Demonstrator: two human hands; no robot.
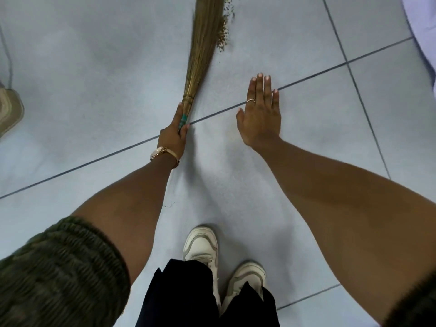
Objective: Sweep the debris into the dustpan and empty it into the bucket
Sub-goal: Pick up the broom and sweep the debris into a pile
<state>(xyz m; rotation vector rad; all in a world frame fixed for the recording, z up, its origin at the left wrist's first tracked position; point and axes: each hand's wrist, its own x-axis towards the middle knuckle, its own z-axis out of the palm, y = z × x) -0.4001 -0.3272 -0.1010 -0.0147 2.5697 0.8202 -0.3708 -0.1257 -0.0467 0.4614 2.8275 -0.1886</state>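
Observation:
My left hand (174, 136) grips the handle of a straw hand broom (203, 46), whose bristles stretch away from me to the top edge of the view. A line of small brown debris (224, 29) lies on the floor along the right side of the bristles. My right hand (260, 112) hovers flat over the tiles to the right of the broom, fingers extended, holding nothing. No dustpan or bucket is in view.
Pale grey floor tiles (94, 67) with dark grout lines fill the view. My two white shoes (221, 263) stand at the bottom centre. A tan object (9, 109) sits at the left edge, and a pale curved object (422, 31) at the top right.

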